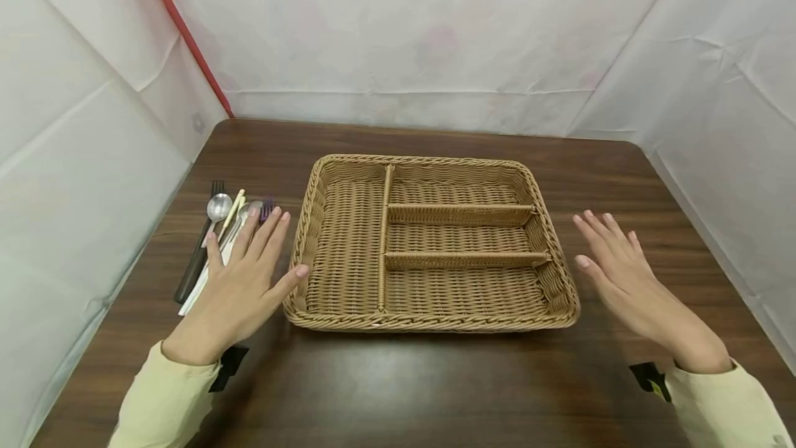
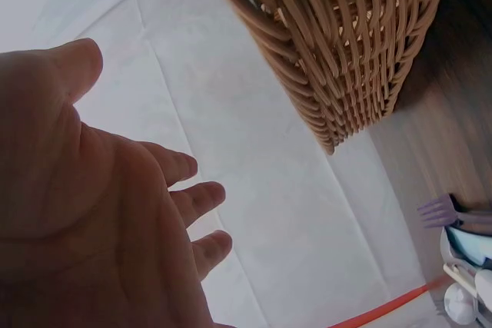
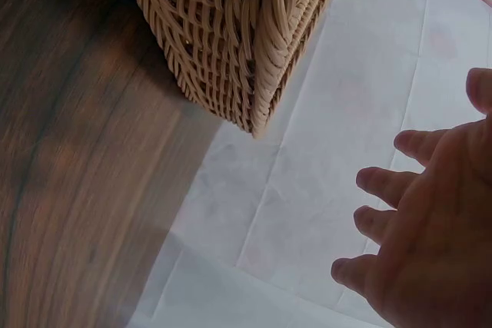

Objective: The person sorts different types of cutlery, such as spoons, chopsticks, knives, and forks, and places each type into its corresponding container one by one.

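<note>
While left hand and right hand hover outstretched, empty | wicker basket near tabletop's far edge looks light, stiff | best gripped at end rims.

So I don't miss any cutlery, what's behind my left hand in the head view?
The heads of a purple fork and a spoon peek past your left hand, which overlaps the basket. The fork's handle and anything else behind the hand are covered.
</note>
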### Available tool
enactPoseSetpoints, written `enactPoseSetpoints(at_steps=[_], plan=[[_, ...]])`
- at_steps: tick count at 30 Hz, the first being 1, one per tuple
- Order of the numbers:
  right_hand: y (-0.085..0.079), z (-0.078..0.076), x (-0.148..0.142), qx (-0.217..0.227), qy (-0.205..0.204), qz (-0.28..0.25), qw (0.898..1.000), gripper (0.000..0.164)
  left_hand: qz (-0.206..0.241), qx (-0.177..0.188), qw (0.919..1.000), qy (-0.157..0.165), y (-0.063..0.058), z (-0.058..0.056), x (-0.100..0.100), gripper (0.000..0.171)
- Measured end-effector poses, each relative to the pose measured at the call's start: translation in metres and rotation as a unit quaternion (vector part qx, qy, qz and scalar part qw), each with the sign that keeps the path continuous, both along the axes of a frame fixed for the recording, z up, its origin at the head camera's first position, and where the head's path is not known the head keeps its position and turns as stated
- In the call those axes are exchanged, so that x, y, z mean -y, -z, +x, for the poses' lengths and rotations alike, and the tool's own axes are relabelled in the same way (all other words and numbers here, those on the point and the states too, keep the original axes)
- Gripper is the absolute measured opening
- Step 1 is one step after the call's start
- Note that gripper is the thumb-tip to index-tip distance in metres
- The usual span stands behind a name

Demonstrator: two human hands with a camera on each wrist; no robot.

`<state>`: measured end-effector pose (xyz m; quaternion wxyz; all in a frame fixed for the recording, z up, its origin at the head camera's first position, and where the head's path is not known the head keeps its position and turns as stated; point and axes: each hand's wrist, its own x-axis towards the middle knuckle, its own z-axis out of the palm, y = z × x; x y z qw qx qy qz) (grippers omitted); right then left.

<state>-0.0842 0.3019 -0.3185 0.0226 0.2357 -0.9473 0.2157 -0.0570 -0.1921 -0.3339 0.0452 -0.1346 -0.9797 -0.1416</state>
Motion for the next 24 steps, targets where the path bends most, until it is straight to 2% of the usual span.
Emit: enactPoseSetpoints(at_steps=[8, 12, 14, 17, 21, 24], plan=[[0.007, 0.001, 0.004, 0.035, 0.0, -0.01, 0.999, 0.053, -0.002, 0.019, 0.9998, 0.006, 0.004, 0.002, -0.004, 0.074], [0.01, -0.005, 0.004, 0.04, 0.001, -0.043, 0.998, 0.052, 0.003, 0.02, 0.9998, 0.008, 0.0, 0.001, -0.002, 0.071], [0.011, -0.009, 0.004, 0.06, 0.0, -0.074, 0.995, 0.052, 0.008, 0.012, 0.9998, 0.01, -0.002, -0.002, 0.002, 0.068], [0.012, -0.015, 0.003, 0.113, 0.009, -0.116, 0.987, 0.054, 0.018, -0.025, 0.9995, 0.011, -0.001, -0.01, 0.01, 0.061], [0.018, -0.023, 0.004, 0.173, 0.034, -0.148, 0.973, 0.061, 0.012, -0.066, 0.9972, -0.034, 0.007, -0.021, 0.023, 0.041], [0.027, -0.031, 0.007, 0.19, 0.041, -0.174, 0.965, 0.064, -0.004, -0.041, 0.996, -0.08, 0.013, -0.026, 0.032, 0.025]])
